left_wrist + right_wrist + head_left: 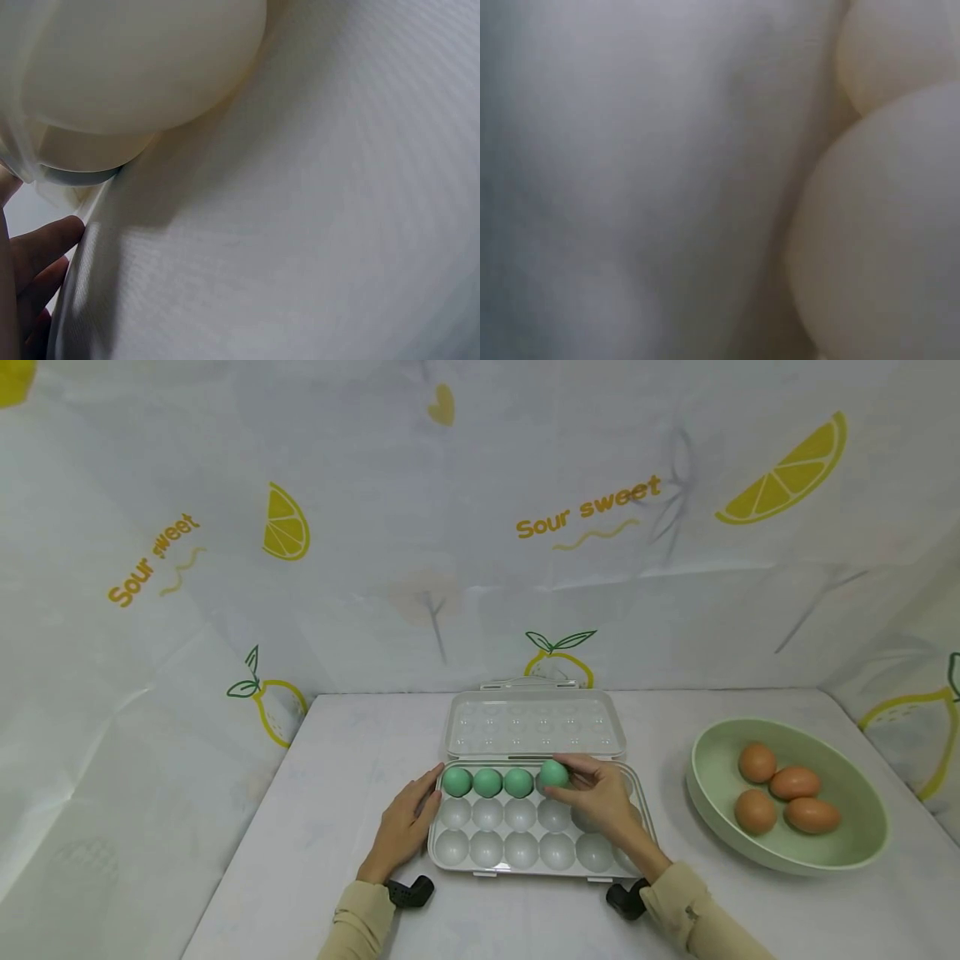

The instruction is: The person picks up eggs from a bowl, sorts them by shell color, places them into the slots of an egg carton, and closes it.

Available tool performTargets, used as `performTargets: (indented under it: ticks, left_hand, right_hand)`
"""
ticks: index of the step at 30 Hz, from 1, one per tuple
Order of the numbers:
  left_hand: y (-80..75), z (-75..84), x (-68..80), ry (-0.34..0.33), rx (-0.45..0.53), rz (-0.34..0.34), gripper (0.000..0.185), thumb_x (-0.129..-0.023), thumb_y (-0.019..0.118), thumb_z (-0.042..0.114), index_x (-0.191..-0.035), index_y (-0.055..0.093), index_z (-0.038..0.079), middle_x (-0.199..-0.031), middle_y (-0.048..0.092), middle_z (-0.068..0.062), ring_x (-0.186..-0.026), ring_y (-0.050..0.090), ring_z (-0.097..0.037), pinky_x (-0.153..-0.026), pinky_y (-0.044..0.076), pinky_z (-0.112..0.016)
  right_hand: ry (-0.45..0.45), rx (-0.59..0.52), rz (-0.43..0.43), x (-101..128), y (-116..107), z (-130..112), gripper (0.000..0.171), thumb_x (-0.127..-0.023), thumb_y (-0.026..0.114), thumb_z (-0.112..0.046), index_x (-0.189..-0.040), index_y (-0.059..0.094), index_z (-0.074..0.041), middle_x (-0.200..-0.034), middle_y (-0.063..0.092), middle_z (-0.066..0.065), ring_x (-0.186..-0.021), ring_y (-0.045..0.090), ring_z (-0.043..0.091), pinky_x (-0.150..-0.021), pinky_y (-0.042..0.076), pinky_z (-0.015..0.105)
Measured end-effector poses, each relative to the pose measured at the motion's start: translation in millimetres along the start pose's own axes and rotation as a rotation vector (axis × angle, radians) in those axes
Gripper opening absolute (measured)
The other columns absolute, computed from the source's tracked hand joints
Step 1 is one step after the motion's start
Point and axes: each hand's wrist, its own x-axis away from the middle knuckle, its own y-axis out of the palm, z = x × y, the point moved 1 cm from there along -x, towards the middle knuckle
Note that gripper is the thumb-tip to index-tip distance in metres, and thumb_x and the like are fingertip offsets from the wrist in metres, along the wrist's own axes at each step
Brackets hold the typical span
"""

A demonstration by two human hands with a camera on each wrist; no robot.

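A clear plastic egg tray (pixel 480 850) lies open on the table, its lid (pixel 535 723) folded back. Three green eggs (pixel 487 782) sit in the left cups of the back row. My right hand (pixel 592 789) pinches a fourth green egg (pixel 553 773) just over the neighbouring back-row cup. My left hand (pixel 405 827) rests flat against the tray's left end, fingers straight. In the left wrist view only fingers (pixel 37 247) and a tray cup's underside (pixel 135 67) show, close up. The right wrist view is a blur of pale tray cups (pixel 885 225).
A pale green bowl (pixel 840 852) with several brown eggs (pixel 783 797) stands at the right of the table. A lemon-printed cloth (pixel 480 527) hangs behind and at both sides. The table (pixel 322 827) is covered in white.
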Motion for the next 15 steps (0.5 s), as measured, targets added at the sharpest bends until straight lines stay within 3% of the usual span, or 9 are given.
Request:
performTargets:
  ticks: [5, 15]
  left_hand:
    - [-1.1, 1.1, 0.4, 0.001, -0.004, 0.004, 0.047, -0.105, 0.055, 0.030, -0.152, 0.052, 0.025, -0.152, 0.057, -0.005, -0.142, 0.053, -0.030, -0.127, 0.036, -0.048]
    - [-2.4, 3.6, 0.6, 0.001, -0.005, 0.003, 0.047, -0.105, 0.055, 0.030, -0.151, 0.052, 0.024, -0.151, 0.058, -0.007, -0.142, 0.054, -0.031, -0.127, 0.037, -0.050]
  right_hand:
    - [-0.025, 0.007, 0.003, -1.6, 4.7, 2.1, 0.053, -0.076, 0.083, 0.010, -0.127, 0.067, 0.010, -0.130, 0.064, 0.027, -0.128, 0.063, 0.036, -0.106, 0.053, 0.023]
    - [-0.055, 0.082, 0.013, -2.8, 8.8, 2.0, 0.050, -0.073, 0.086, 0.008, -0.120, 0.070, 0.011, -0.126, 0.068, 0.030, -0.127, 0.062, 0.043, -0.106, 0.055, 0.031]
